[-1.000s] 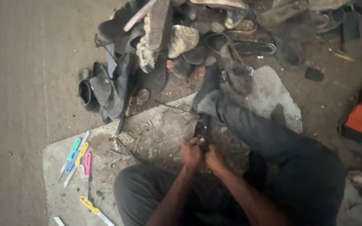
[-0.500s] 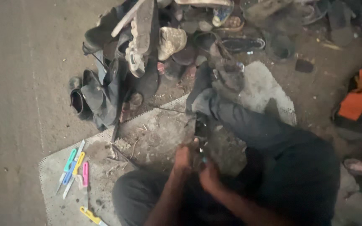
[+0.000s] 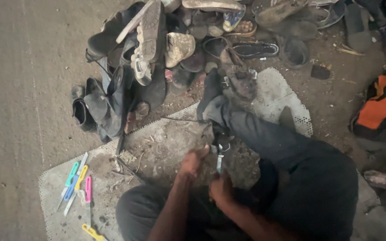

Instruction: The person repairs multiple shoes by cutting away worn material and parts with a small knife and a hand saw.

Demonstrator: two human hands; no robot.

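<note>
My left hand and my right hand are close together over my lap, both closed on a small dark shoe piece with a pale strip hanging from it. The piece sits just above the hands, between my bent left knee and my outstretched right leg in dark trousers. What exactly the right hand grips is partly hidden by the fingers. I sit on a perforated white mat littered with scraps.
A big pile of worn shoes and sandals lies ahead. Several coloured craft knives lie on the mat at my left. An orange and black bag sits at the right, on dirt ground.
The view has shifted so the pile and mat sit lower and to the right. My hands stay together on the dark piece, the left a little higher than before.
</note>
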